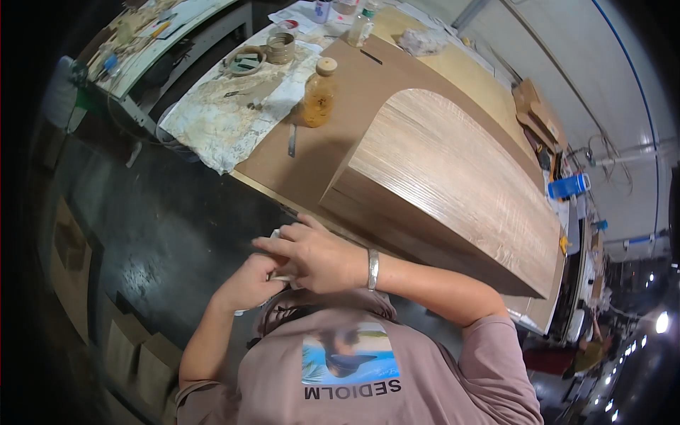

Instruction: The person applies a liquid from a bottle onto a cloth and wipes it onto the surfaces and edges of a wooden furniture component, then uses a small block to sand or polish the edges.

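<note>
My left hand [249, 282] and my right hand [315, 256] meet close to my chest, at the near edge of the workbench [333, 149]. Both grip a small pale wad, perhaps a cloth or paper [283, 275], mostly hidden between the fingers. A silver bracelet [372, 269] circles my right wrist. Just beyond my right hand lies a large wood-veneered panel [453, 184] with a curved end, resting on the brown board.
An amber bottle with a cork lid [319, 95] stands on the bench by a stained white sheet [234, 113]. Tape rolls [281, 48] and small bottles [360, 27] lie farther back. A blue container [569, 186] sits at right. Dark floor [163, 234] lies left, with cardboard [134, 354].
</note>
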`<state>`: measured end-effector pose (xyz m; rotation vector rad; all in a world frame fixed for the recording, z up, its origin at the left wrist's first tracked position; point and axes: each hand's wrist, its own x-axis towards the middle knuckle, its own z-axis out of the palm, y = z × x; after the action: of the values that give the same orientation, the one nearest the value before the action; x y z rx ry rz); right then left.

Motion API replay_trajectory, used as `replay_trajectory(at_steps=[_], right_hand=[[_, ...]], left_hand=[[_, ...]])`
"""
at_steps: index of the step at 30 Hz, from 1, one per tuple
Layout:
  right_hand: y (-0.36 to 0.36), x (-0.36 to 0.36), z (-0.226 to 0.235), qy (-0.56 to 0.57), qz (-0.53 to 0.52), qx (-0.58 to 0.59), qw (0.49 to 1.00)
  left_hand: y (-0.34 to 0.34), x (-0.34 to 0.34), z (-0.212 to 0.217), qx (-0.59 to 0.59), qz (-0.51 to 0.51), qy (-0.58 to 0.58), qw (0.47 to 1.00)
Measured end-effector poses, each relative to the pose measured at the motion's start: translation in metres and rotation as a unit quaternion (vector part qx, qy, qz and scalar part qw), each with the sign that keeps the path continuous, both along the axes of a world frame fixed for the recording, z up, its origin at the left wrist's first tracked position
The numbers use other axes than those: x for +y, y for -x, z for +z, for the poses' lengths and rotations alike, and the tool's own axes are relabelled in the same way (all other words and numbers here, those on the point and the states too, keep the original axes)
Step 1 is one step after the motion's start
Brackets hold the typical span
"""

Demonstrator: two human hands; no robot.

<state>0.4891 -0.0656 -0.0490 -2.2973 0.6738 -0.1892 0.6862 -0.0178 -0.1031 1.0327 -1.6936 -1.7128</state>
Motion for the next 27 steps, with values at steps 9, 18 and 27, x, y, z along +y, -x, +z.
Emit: replay_trajectory(at_steps=[9, 18, 27], right_hand=[[0.002, 0.028, -0.044, -0.121, -0.165, 0.165, 0.965], [0.04, 0.075, -0.072, -0.41, -0.31, -0.189, 0.837], [0.056, 0.129, -0.11, -0.505, -0.555, -0.587, 0.304]], left_hand=[[-0.013, -0.048, -0.002, -0.262, -0.142, 0.335, 0.894], [0.025, -0.235, -0.051, 0.013, 0.107, 0.143, 0.984], [0.086, -0.341, -0.08, 0.042, 0.135, 0.201, 0.969]])
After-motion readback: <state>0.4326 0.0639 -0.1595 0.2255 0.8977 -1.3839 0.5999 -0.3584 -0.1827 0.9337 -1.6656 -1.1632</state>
